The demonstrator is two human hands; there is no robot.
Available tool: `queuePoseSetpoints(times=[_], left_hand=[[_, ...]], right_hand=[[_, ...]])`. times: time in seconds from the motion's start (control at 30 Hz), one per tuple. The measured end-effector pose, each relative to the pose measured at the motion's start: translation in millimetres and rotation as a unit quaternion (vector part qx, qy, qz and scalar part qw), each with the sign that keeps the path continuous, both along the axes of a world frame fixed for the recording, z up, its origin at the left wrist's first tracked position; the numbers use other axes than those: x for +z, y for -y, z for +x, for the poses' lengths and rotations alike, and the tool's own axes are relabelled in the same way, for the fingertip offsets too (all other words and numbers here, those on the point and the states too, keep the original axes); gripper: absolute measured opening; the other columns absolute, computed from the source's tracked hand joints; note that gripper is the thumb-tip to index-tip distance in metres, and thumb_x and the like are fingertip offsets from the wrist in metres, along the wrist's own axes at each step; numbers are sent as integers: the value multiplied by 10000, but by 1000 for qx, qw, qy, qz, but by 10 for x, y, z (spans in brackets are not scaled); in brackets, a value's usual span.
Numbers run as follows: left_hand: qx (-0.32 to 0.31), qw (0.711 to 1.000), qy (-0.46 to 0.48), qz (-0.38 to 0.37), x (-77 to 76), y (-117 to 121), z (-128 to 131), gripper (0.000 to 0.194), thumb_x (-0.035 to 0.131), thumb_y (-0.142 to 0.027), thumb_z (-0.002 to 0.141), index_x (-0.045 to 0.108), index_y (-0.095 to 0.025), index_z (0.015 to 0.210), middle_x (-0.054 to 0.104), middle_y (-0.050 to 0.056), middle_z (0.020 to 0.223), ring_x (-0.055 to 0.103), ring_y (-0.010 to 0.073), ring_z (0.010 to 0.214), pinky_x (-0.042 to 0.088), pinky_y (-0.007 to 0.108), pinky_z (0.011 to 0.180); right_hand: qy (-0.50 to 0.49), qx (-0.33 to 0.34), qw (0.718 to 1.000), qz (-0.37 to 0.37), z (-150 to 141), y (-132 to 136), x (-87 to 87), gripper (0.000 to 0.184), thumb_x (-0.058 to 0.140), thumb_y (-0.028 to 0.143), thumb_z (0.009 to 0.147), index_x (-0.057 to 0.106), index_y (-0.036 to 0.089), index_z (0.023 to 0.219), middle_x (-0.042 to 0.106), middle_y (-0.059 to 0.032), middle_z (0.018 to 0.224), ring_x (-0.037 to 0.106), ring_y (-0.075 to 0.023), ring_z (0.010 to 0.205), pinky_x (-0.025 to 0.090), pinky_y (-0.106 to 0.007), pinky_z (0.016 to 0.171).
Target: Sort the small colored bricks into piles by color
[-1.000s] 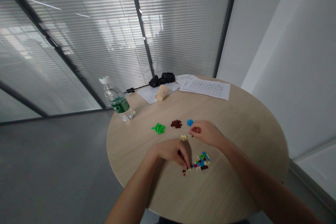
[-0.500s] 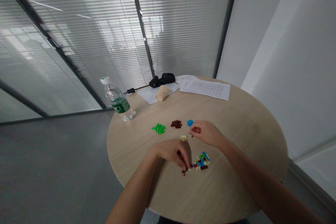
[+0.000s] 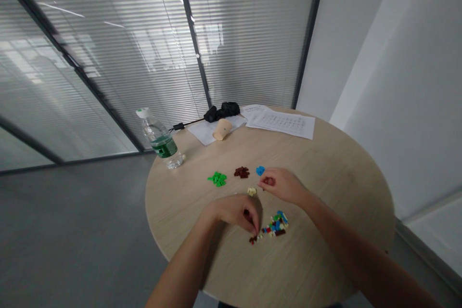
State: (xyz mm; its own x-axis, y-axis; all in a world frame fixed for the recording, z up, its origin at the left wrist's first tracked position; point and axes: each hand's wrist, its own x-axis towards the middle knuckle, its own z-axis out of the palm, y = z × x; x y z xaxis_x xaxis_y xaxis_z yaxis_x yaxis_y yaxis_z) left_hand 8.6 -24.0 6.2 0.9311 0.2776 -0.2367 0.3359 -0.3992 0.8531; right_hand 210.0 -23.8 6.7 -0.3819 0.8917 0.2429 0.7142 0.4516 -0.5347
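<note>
Toy bricks (image 3: 276, 226) lie in a flat multicoloured patch on the round wooden tabletop (image 3: 325, 187); left hand (image 3: 233, 214) pinches at its end, right hand (image 3: 283, 185) curls beside blue bricks (image 3: 260, 170) (whether either grips anything is unclear; printed sheets (image 3: 281, 124) unreadable).

Beyond my fingers (image 3: 252, 224), a round pale-wood table (image 3: 325, 192) stands on a grey floor (image 3: 79, 221). Ahead and to their left run tall glass partitions (image 3: 108, 57) with dark frames and slatted blinds (image 3: 245, 48), reflecting strip lights, while a white wall (image 3: 353, 57) rises to their right.
</note>
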Motion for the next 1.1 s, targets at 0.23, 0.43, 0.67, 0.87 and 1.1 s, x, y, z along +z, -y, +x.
queuePoseSetpoints(times=[0.23, 0.43, 0.67, 0.87, 1.1], left_hand=[[101, 994, 13, 35, 25, -33, -82, 47, 647, -158, 717, 693, -153, 709, 604, -37, 600, 488, 74, 561, 365, 179, 565], [279, 949, 72, 130, 168, -64, -140, 279, 483, -323, 854, 646, -138, 725, 589, -6, 668, 500, 106, 647, 378, 195, 599], [347, 913, 91, 194, 114, -99, -94, 372, 427, -410, 872, 654, -135, 764, 602, 10, 700, 513, 123, 651, 392, 216, 615], [382, 895, 97, 210, 100, -130, -88, 360, 440, -420, 862, 655, -142, 781, 601, 8, 700, 508, 130, 661, 395, 233, 638], [383, 910, 119, 108, 40, -111, -9, 433, 420, -494, 851, 597, -133, 691, 459, -23, 555, 418, 104, 529, 330, 221, 526]], right_hand=[[-41, 210, 971, -108, -70, 185, 60, 79, 673, 229, 720, 718, 165, 728, 643, -4, 653, 542, -102, 589, 382, -192, 541], [15, 323, 932, -167, -232, 340, 1, 161, 720, 274, 678, 743, 181, 808, 647, 7, 666, 549, -92, 573, 405, -192, 563], [42, 328, 931, -156, -309, 355, -37, 127, 715, 257, 688, 744, 192, 792, 652, 17, 656, 542, -86, 567, 395, -193, 571], [-4, 306, 940, -152, -259, 309, -62, 80, 697, 227, 705, 724, 183, 766, 634, 18, 665, 526, -83, 567, 389, -188, 548], [-125, 93, 988, 15, -37, 95, 69, 53, 649, 225, 788, 663, 174, 791, 616, -1, 724, 526, -105, 635, 403, -217, 601]])
